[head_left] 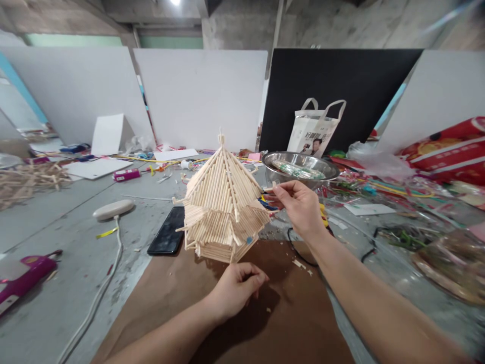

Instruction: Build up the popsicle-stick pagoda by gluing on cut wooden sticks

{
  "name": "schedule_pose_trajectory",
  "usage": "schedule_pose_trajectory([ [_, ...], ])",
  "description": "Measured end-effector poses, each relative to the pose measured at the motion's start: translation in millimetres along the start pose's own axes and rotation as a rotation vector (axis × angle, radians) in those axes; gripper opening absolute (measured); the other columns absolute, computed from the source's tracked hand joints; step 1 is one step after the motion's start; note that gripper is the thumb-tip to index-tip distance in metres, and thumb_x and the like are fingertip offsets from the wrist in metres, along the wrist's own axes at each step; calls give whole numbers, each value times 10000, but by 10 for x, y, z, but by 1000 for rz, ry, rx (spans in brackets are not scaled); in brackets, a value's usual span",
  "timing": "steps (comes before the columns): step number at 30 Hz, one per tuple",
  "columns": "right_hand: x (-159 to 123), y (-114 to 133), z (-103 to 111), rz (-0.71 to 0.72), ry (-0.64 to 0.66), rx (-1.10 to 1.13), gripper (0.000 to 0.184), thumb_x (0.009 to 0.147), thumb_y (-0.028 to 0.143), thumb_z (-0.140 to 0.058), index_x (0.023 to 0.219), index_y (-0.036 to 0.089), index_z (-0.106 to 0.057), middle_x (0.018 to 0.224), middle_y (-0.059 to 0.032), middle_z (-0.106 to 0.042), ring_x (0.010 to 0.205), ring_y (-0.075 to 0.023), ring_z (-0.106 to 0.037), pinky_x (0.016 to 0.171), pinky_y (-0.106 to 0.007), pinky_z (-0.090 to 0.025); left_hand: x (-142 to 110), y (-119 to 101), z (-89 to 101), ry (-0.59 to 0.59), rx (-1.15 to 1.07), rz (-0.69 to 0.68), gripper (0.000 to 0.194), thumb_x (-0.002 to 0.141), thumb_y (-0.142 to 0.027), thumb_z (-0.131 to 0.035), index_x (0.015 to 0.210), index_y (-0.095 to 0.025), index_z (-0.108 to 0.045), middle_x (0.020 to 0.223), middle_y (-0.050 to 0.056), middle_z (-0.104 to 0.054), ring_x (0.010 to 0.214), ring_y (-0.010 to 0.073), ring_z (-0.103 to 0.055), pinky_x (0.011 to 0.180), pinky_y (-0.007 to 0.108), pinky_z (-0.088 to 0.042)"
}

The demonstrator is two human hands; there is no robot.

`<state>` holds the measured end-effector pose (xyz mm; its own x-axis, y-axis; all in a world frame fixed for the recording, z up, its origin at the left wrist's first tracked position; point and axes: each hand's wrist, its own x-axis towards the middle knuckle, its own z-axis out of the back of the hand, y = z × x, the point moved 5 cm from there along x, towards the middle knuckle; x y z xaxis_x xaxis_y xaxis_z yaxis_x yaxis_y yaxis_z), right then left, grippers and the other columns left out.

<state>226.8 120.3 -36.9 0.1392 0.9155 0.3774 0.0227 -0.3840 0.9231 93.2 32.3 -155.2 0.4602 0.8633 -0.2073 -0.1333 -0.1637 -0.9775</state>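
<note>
Magenta casing marks a handheld device [28,278] at lower left, cut off by the frame edge. Next, a black smartphone [165,232] lies slightly overlapped by the wooden-stick pagoda model [222,202] at centre. Below it the left hand [242,288] curls, palm hidden; I cannot tell whether it grips anything. Right of centre, the right hand [297,205] pinches a blurry short stick [270,190] between nearly closed fingertips, near the eave.

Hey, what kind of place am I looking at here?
Probably a craft workshop or shared workspace: a model built from thin wooden sticks stands over brown sheeting, scraps litter the grey tabletop, and bare concrete shows above the panels.
</note>
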Motion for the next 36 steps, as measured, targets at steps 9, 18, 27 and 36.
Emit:
schedule_pose_trajectory([
  [9,18,-10,3,5,19,-56,287,638,425,-644,725,172,-539,699,-23,-661,650,-153,-646,586,-270,-531,-7,-13,-14,-7,-8,18,375,698,-475,-525,769,-112,-583,470,-48,-436,345,32,-321,356,179,-217],
  [18,16,-31,1,-7,20,-20,258,636,390,-655,716,173,-543,687,-13,-659,644,-151,-645,601,-279,-528,-6,13,-17,-1,0,13,350,715,-440,-520,778,-103,-589,476,-43,-440,353,35,-325,357,177,-217],
  [27,10,-20,-1,10,17,-19,242,640,382,-652,710,176,-543,665,-8,-657,620,-144,-640,588,-279,-530,19,6,37,-96,2,2,319,716,-421,-521,740,-111,-590,473,-46,-434,347,34,-319,357,181,-211],
  [36,9,-17,-2,6,35,-37,265,638,409,-646,719,179,-546,675,-12,-658,629,-147,-640,602,-285,-531,18,5,167,-330,-15,-76,286,716,-390,-522,711,-113,-594,469,-37,-438,396,55,-352,405,188,-254],
])
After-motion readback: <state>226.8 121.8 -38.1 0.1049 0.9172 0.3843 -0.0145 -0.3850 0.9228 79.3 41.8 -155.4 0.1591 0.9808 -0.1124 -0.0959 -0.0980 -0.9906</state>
